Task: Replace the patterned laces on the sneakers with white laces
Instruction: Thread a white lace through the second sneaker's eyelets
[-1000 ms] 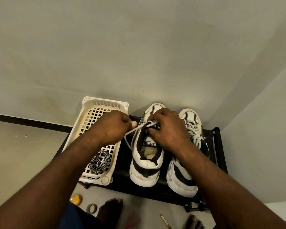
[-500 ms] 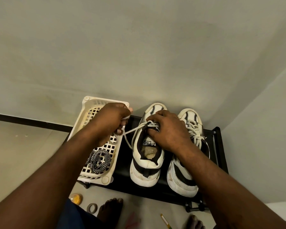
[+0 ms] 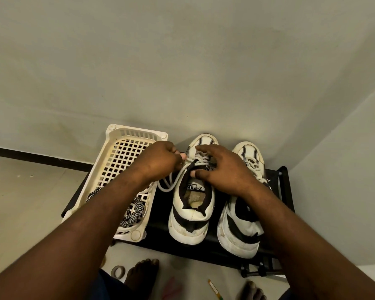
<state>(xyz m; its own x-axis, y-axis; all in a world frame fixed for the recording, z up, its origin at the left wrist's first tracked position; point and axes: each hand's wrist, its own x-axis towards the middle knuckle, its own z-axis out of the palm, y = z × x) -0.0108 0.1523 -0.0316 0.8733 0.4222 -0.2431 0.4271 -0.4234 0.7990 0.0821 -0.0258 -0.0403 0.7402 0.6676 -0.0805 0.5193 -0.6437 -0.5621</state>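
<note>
While the left hand (image 3: 162,161) pinches the white lace (image 3: 167,189) just left of the left sneaker's (image 3: 191,213) eyelets, the lace runs crosswise over that sneaker toward the right hand (image 3: 221,167), whose spread, uncurled fingers press its tongue, apparently gripping nothing.

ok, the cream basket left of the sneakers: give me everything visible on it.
Cream basket: rectangular moulded plastic, lattice floor, slotted walls, round corner posts, yellowish stains. It sits on the black rack, left of the sneakers. Black-and-white patterned laces lie coiled in its near end. The left hand and forearm cross over its right side; contact unclear.
</note>
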